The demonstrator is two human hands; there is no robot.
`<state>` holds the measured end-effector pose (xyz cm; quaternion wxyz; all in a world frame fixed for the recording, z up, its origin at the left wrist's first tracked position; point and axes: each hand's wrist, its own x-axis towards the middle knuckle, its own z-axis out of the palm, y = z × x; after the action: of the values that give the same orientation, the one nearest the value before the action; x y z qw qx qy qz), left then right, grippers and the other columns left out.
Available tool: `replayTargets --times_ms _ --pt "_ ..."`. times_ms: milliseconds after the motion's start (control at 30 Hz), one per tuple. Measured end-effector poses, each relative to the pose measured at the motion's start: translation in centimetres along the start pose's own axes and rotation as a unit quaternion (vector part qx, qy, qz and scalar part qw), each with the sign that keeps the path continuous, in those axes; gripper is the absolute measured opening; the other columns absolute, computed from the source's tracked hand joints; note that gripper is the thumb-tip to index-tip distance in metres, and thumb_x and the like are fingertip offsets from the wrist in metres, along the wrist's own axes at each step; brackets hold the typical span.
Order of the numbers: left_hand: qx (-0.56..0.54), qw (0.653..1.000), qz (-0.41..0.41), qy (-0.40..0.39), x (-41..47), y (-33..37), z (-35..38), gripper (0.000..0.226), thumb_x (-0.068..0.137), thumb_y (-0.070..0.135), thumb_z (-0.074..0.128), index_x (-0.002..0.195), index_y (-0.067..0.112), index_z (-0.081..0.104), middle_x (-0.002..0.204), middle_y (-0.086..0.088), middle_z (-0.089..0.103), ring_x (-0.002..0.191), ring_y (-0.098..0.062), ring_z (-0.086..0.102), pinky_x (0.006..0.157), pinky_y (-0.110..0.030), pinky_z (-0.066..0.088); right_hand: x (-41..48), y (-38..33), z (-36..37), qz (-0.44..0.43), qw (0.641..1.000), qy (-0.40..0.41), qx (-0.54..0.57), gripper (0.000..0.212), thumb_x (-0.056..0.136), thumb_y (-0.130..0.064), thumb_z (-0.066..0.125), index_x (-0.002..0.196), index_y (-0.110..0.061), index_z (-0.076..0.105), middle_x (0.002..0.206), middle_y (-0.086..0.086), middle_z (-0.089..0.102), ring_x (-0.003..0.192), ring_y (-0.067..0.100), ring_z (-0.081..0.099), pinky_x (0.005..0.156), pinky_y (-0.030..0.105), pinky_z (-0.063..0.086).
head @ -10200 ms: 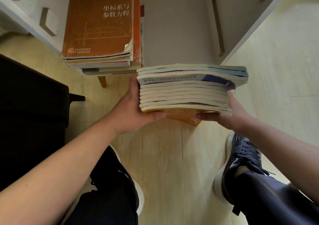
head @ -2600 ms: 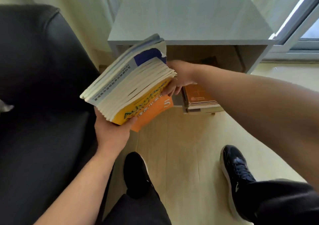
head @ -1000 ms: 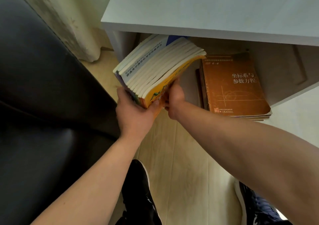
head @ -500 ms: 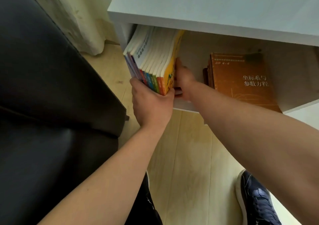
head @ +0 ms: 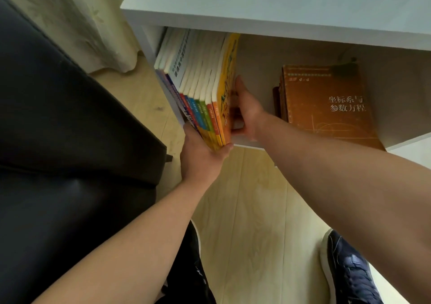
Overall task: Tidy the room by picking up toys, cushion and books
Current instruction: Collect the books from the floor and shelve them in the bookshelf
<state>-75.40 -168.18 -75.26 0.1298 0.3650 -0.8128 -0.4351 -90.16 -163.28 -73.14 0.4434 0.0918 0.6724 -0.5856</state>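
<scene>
Your bundle of books point(head: 200, 89) has swung upright from its slant of 1 second ago. It now stands on end inside the white shelf unit point(head: 279, 9), at 11 o'clock in your view, spines toward you and tight against the compartment's left wall.

Your left hand point(head: 203, 156) grips the bundle's lower front corner. The thumb lies across the orange outer cover, and the fingers wrap round the far side, out of sight. Your right hand point(head: 247, 112) is spread flat, with its straight fingers pressed against the yellow cover on the bundle's right face. They point into the compartment, and the thumb is tucked low near the shelf's front edge.

Counted, both of your 2 hands are on the bundle. It holds roughly 10 books, though the thin ones at its left edge blur together. At 2 o'clock in the same compartment, well apart from the bundle, 1 pile of brown books point(head: 326, 103) lies flat. You cannot tell how many lie under its top cover.

There is 1 black sofa point(head: 58, 140) at 9 o'clock and 1 pale curtain point(head: 77, 23) at 10 o'clock. Your 2 dark shoes stand on the wooden floor point(head: 245, 210), the left shoe point(head: 196, 268) at 6 o'clock and the right shoe point(head: 349, 268) at 5 o'clock.
</scene>
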Motion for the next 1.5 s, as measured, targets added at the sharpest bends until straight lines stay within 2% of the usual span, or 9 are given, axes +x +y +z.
replayTargets --times_ms 167,433,667,800,933,1133,1333,1433,1500 --pt "-0.026 0.999 -0.004 0.025 0.7 0.4 0.8 0.088 0.072 0.030 0.089 0.138 0.019 0.031 0.132 0.002 0.058 0.119 -0.018 0.059 0.092 -0.027 0.047 0.7 -0.9 0.8 -0.035 0.999 0.015 -0.025 0.075 0.093 -0.079 0.025 0.132 -0.026 0.061 0.087 -0.004 0.069 0.081 0.016 0.066 0.066 0.031 0.051" --pt "-0.048 0.997 -0.006 0.059 2.1 0.8 1.6 0.083 0.076 0.020 0.085 0.139 0.017 0.032 0.137 0.002 0.054 0.123 -0.017 0.055 0.094 -0.021 0.044 1.5 -1.8 1.8 -0.083 0.996 0.013 -0.021 0.070 0.101 -0.069 0.022 0.131 -0.021 0.063 0.069 -0.008 0.067 0.052 0.003 0.067 0.041 0.013 0.047" --pt "-0.071 0.993 -0.037 0.084 2.4 1.4 2.4 0.085 0.068 0.018 0.092 0.131 0.011 0.036 0.134 -0.003 0.046 0.111 -0.001 0.047 0.084 0.002 0.037 2.3 -1.9 2.1 -0.071 0.997 0.003 -0.016 0.076 0.096 -0.076 0.021 0.130 -0.024 0.064 0.094 -0.002 0.076 0.082 0.014 0.073 0.066 0.026 0.055" --pt "-0.082 0.992 -0.056 0.079 2.1 1.9 2.3 0.089 0.068 0.017 0.091 0.135 0.010 0.033 0.136 -0.005 0.043 0.117 -0.012 0.050 0.097 -0.019 0.044 2.4 -2.0 2.0 -0.069 0.997 0.026 -0.036 0.083 0.092 -0.081 0.019 0.135 -0.025 0.061 0.112 0.005 0.072 0.094 0.019 0.069 0.073 0.031 0.051" --pt "-0.063 0.992 -0.085 0.069 1.4 2.7 1.6 0.089 0.071 0.027 0.089 0.137 0.013 0.030 0.134 -0.004 0.040 0.101 -0.006 0.040 0.087 -0.021 0.041 1.2 -2.3 1.5 -0.079 0.991 0.080 -0.074 0.082 0.091 -0.080 0.023 0.148 -0.025 0.044 0.134 0.005 0.062 0.098 0.020 0.058 0.084 0.039 0.043" --pt "-0.057 0.976 -0.207 0.035 -0.1 2.8 1.2 0.083 0.076 0.032 0.083 0.134 0.018 0.026 0.135 -0.009 0.039 0.104 -0.027 0.054 0.080 -0.036 0.049 -2.8 -2.7 0.7 -0.158 0.971 0.119 -0.131 0.062 0.103 -0.060 0.030 0.149 -0.020 0.041 0.141 0.008 0.057 0.126 0.027 0.055 0.103 0.038 0.043" --pt "-0.062 0.907 -0.404 -0.098 -2.8 2.4 2.7 0.058 0.087 0.027 0.064 0.133 0.006 0.036 0.129 -0.016 0.049 0.113 -0.031 0.053 0.092 -0.038 0.049 -7.4 -1.6 -3.0 -0.234 0.929 0.174 -0.227 0.043 0.107 -0.040 0.040 0.139 -0.016 0.052 0.137 0.009 0.061 0.126 0.027 0.056 0.089 0.024 0.038" --pt "-0.090 0.892 -0.400 -0.190 -5.1 3.6 2.9 0.009 0.095 0.019 0.058 0.101 0.013 0.057 0.096 -0.011 0.051 0.102 -0.033 0.059 0.085 -0.038 0.049 -10.0 0.0 -6.7 -0.260 0.904 0.225 -0.254 0.036 0.106 -0.035 0.045 0.133 -0.016 0.058 0.132 0.008 0.063 0.122 0.027 0.058 0.094 0.027 0.042" --pt "-0.082 0.895 -0.373 -0.232 -6.3 4.1 2.7 0.003 0.096 0.017 0.058 0.098 0.015 0.057 0.092 -0.008 0.050 0.095 -0.031 0.060 0.084 -0.038 0.048 -11.8 1.1 -8.9 -0.263 0.892 0.260 -0.261 0.033 0.103 -0.034 0.048 0.128 -0.017 0.060 0.125 0.007 0.066 0.114 0.027 0.062 0.095 0.033 0.048"
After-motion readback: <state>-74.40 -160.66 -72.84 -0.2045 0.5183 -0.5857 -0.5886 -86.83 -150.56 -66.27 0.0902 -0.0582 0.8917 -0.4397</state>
